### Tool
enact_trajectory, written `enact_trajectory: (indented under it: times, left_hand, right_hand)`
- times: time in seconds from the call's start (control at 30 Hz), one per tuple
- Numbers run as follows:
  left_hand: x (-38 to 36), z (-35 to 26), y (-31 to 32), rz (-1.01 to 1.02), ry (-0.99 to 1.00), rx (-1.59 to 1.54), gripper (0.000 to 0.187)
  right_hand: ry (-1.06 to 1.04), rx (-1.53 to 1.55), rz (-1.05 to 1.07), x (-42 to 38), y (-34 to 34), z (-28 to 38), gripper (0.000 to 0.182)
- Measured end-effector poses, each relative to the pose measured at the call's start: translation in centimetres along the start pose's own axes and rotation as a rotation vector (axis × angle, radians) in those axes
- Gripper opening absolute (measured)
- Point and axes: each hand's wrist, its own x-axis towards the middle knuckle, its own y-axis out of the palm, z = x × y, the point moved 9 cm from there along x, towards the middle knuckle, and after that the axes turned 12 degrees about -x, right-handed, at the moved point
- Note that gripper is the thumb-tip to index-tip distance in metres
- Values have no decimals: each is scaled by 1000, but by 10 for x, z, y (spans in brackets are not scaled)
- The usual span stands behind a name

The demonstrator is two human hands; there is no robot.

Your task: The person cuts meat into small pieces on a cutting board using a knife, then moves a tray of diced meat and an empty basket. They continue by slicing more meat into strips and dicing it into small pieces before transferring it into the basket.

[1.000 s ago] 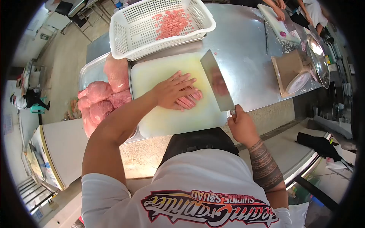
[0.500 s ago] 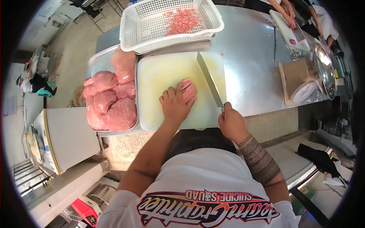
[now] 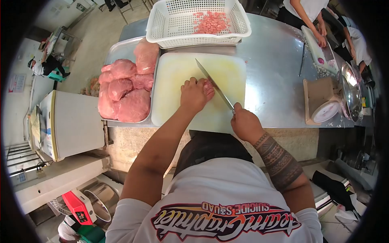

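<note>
My left hand (image 3: 193, 95) is closed over a small piece of pink meat (image 3: 209, 90) on the white cutting board (image 3: 170, 73), its fingers covering part of the meat. My right hand (image 3: 245, 123) grips the handle of a long knife (image 3: 214, 85). The blade slants up and left, its edge at the right side of the meat; whether it cuts in cannot be made out. Left of the board, a metal tray (image 3: 117, 48) holds several large chunks of raw meat (image 3: 130, 101). Beyond the board, a white perforated basket (image 3: 174, 25) holds small meat pieces (image 3: 212, 22).
A scale (image 3: 322, 101) and a metal bowl (image 3: 350, 91) stand on the steel table (image 3: 275, 69) at the right. Two co-workers are at the far right, one with hands over another board (image 3: 310, 40). A white chest (image 3: 77, 123) stands at the left.
The knife has moved left from beside the meat to its right edge. My left hand now covers more of the meat. The whole view has shifted slightly.
</note>
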Motion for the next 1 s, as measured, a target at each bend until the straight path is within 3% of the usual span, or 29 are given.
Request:
enact_trajectory:
  times: [0.3,0.5,0.6,0.8,0.93,1.0]
  left_hand:
    - [10,-9,4,10,-49,116,46]
    - [10,-9,3,-10,-43,46,44]
    - [9,-5,3,-22,-46,-13,49]
    - [11,0,8,8,-67,-14,48]
    - [12,1,4,4,-87,-68,46]
    - [12,1,6,9,-112,-74,47]
  right_hand:
    - [42,5,98,-24,-36,12,16]
    - [-79,42,-82,29,2,28,15]
    - [1,37,-59,50,-7,24,18]
    - [56,33,83,10,-32,39,19]
    - [-33,43,-82,46,0,41,18]
    - [-5,8,-49,54,-2,37,18]
